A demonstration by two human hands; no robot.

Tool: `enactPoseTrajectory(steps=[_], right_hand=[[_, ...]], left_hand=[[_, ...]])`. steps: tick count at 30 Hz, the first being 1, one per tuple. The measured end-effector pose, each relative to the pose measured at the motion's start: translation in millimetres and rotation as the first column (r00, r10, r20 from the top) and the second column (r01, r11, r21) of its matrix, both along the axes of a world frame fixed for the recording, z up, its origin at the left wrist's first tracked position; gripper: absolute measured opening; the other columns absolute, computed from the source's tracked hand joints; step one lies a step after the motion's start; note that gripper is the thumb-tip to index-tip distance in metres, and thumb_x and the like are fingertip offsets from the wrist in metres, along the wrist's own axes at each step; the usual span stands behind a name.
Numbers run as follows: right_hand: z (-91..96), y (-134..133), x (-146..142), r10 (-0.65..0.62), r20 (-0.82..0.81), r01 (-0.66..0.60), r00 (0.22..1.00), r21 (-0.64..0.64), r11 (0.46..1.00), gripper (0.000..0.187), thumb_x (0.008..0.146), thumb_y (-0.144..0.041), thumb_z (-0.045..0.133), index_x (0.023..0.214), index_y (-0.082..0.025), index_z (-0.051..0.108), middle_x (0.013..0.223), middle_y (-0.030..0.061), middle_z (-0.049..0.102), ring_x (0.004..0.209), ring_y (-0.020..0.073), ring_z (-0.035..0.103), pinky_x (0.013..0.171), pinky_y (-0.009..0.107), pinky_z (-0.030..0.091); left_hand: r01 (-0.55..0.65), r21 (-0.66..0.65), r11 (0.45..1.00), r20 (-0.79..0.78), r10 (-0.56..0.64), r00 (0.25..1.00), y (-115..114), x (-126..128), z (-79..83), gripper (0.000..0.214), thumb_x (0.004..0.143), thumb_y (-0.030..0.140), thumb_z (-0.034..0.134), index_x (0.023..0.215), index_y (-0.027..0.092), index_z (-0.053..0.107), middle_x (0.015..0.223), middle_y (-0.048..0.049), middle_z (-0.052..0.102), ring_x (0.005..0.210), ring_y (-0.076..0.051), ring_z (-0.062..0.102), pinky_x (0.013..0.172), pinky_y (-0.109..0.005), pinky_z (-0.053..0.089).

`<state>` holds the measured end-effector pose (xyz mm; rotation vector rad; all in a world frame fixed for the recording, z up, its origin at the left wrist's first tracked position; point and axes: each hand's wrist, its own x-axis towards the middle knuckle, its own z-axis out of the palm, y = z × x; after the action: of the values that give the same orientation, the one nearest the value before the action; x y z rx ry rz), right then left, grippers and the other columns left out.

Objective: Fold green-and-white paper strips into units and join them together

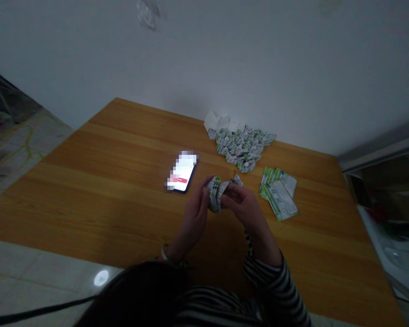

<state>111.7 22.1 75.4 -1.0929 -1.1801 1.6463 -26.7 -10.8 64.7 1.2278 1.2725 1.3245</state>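
My left hand (197, 206) and my right hand (240, 202) meet above the near middle of the wooden table. Between them is a folded piece of printed paper (215, 194) in green and white, creased and bent into strips. The left fingers and thumb grip its left side, while the right fingers pinch its right side. Beyond the hands, against the wall, lies a cluster of similar folded paper pieces (243, 145), with plain white ones at its left end. To the right of my right hand, several flat green-and-white printed cards (280, 200) overlap one another.
A phone (182, 170) with a lit screen lies left of the hands on the wooden table (116, 159). A pale wall (204, 59) rises behind the table. Shelving or a cabinet (388, 236) stands at the right edge, and tiled floor (37, 277) shows at the lower left.
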Motion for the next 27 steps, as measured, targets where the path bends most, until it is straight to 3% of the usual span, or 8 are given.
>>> enactPoseTrajectory(steps=[4, 8, 14, 21, 27], right_hand=[[-5.0, -3.3, -10.2, -0.107, 0.001, 0.107, 0.994, 0.006, 0.994, 0.031, 0.067, -0.028, 0.079, 0.094, -0.019, 0.068, 0.088, 0.0042, 0.073, 0.079, 0.0179, 0.069, 0.072, 0.029, 0.057], [-8.7, -6.3, -14.1, -0.157, 0.081, 0.152, 0.984, 0.063, 0.986, 0.027, 0.069, -0.027, 0.075, 0.093, -0.017, 0.067, 0.086, 0.005, 0.073, 0.075, 0.0181, 0.069, 0.069, 0.029, 0.058], [-4.9, -12.1, -12.6, -0.198, 0.319, 0.117, 0.927, 0.255, 0.96, 0.025, 0.07, -0.023, 0.073, 0.094, -0.017, 0.067, 0.083, 0.004, 0.072, 0.071, 0.0173, 0.068, 0.066, 0.028, 0.056], [2.0, -13.2, -14.4, -0.212, 0.406, 0.078, 0.889, 0.321, 0.944, 0.023, 0.072, -0.021, 0.071, 0.094, -0.017, 0.068, 0.083, 0.0035, 0.072, 0.07, 0.017, 0.067, 0.066, 0.027, 0.055], [-2.6, -12.8, -12.8, -0.257, 0.41, 0.128, 0.875, 0.316, 0.94, 0.021, 0.072, -0.024, 0.071, 0.091, -0.017, 0.067, 0.08, 0.0035, 0.071, 0.067, 0.0169, 0.066, 0.063, 0.028, 0.055]], left_hand=[[0.018, -0.004, 1.0, -0.011, -0.018, 1.0, 0.3, -0.7, 0.9, 0.042, 0.097, 0.036, 0.04, 0.136, 0.022, 0.048, 0.136, -0.0073, 0.056, 0.125, -0.022, 0.051, 0.107, -0.037, 0.039], [0.015, -0.025, 1.0, -0.023, -0.016, 1.0, 3.0, -5.8, -0.6, 0.042, 0.094, 0.034, 0.048, 0.133, 0.021, 0.052, 0.135, -0.0073, 0.058, 0.123, -0.022, 0.054, 0.105, -0.037, 0.043], [0.009, -0.128, 0.992, 0.016, -0.007, 1.0, 9.2, -17.9, 6.4, 0.04, 0.085, 0.034, 0.062, 0.12, 0.014, 0.063, 0.114, -0.0107, 0.07, 0.095, -0.022, 0.069, 0.08, -0.031, 0.058], [0.038, -0.118, 0.992, 0.006, -0.037, 0.999, 10.1, -18.9, 7.9, 0.039, 0.085, 0.033, 0.063, 0.118, 0.014, 0.062, 0.105, -0.0097, 0.073, 0.089, -0.021, 0.072, 0.078, -0.029, 0.059], [0.04, -0.122, 0.992, -0.005, -0.041, 0.999, 9.2, -21.0, 4.0, 0.036, 0.088, 0.034, 0.059, 0.118, 0.016, 0.06, 0.105, -0.009, 0.072, 0.085, -0.019, 0.072, 0.075, -0.028, 0.058]])
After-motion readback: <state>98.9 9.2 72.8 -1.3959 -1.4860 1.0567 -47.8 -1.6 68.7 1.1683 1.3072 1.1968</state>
